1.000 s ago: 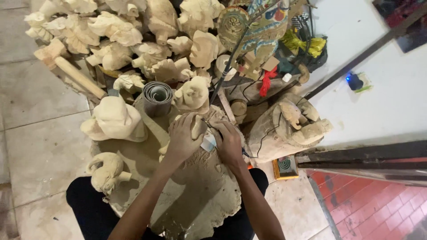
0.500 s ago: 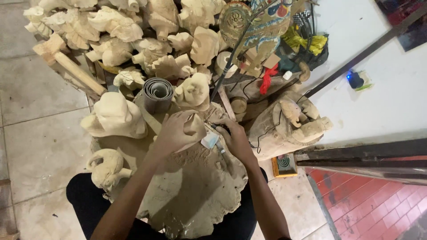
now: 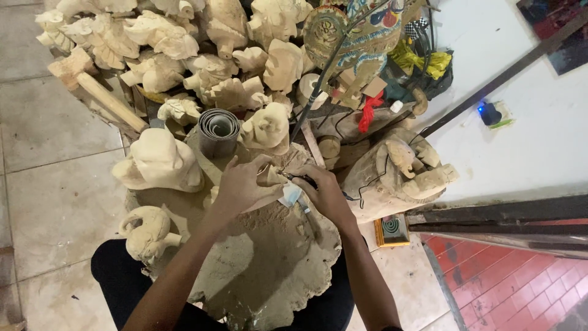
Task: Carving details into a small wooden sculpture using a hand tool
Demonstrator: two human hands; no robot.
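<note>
A person sits on a tiled floor with a large, pale, scallop-edged wooden slab across the lap, dusted with sawdust. On its far edge rests a small pale wood carving. The left hand is closed around this carving, fingers spread over its top and side, pinning it to the slab. The right hand sits just beside it, clamped on a thin dark tool whose tip meets the carving; a scrap of whitish tape or cloth hangs at the grip. The two hands are close together, nearly touching.

The carving looks stiff and fairly light, dry and dusty rather than slippery, with thin projecting parts that could likely snap; the thicker body under the left palm seems the safest hold.

Beyond the hands stand a grey roll of sheet material, a rounded animal-like figure, another small figure near the left knee, and a heap of unfinished carvings.
</note>
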